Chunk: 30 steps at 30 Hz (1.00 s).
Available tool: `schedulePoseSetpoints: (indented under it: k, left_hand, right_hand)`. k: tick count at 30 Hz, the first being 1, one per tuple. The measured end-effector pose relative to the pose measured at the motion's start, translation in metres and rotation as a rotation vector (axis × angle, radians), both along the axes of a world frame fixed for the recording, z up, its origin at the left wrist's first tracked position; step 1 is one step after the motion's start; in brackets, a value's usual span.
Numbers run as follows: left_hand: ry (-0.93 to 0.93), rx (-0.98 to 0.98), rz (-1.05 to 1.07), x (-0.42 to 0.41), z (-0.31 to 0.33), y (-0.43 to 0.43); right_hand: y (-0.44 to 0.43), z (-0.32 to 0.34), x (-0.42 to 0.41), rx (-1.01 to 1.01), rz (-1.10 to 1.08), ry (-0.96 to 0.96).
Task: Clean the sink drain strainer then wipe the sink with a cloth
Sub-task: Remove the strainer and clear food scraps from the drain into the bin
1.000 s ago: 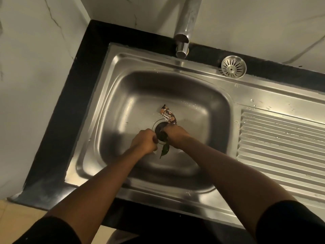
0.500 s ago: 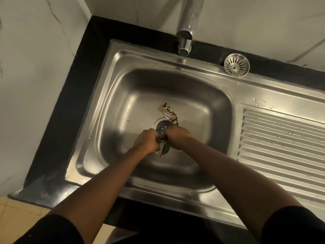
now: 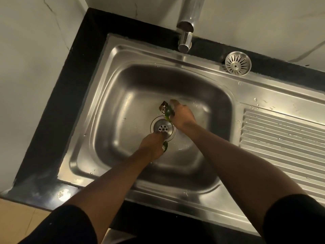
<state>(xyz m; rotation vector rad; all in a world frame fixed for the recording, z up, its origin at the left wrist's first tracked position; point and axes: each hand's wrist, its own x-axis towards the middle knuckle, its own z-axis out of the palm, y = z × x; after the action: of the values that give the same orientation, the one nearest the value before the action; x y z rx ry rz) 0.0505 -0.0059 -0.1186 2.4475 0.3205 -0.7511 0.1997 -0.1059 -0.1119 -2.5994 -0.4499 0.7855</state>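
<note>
- Black stone tabletop (image 3: 73,76): bordering the sink on the left and at the rear, below pale veined walls.
- Stainless-steel sink with ribbed drainboard (image 3: 281,138): basin wet, with scattered droplets on the rim.
- Chrome tap spout (image 3: 186,29): above the rear rim, with no water seen running.
- Right hand (image 3: 183,118): in the basin just beyond the drain, fingers curled round a dark green leaf piece (image 3: 169,112), one finger stretched out past it.
- Left hand (image 3: 153,144): at the near rim of the drain, fingers curled downward. Impossible to tell whether anything is gripped.
- Round slotted steel drain strainer (image 3: 238,63): out of the drain, resting on the rear ledge to the right of the tap, well apart from both hands.
- Round drain opening with perforated steel insert (image 3: 162,128): uncovered, between the two hands.
- Brown printed wrapper scrap (image 3: 163,106): touching the right fingers. Gripped or merely lying there, not discernible.
- Small green leaf scrap (image 3: 165,145): showing at the edge of the left hand, on or just above the basin floor.
- Step in hand, as judged: gathering debris from around the drain before the strainer is cleaned.
- To do it well: pinch wrapper and leaves together and lift them straight up. Avoid sweeping them across the open holes, where small bits could drop through. Check beneath the left hand before rinsing. No cloth in view, so wiping not yet begun.
</note>
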Motion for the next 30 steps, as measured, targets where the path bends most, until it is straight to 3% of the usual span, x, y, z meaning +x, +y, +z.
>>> schedulePoseSetpoints:
  k: [6, 17, 21, 30]
  left_hand:
    - [-0.097, 0.082, -0.180, 0.001, 0.002, -0.001]
    - [-0.133, 0.067, -0.218, -0.002, 0.002, -0.006]
    - [-0.132, 0.081, -0.242, 0.000, 0.002, -0.006]
    - [-0.012, 0.113, -0.260, 0.008, 0.012, -0.010]
  right_hand:
    - [0.007, -0.005, 0.003, -0.092, 0.187, -0.055]
    - [0.014, 0.001, -0.003, -0.214, 0.334, -0.213]
    - [0.004, 0.005, -0.003, -0.188, 0.263, -0.167]
    - [-0.034, 0.042, -0.020, 0.099, -0.149, 0.016]
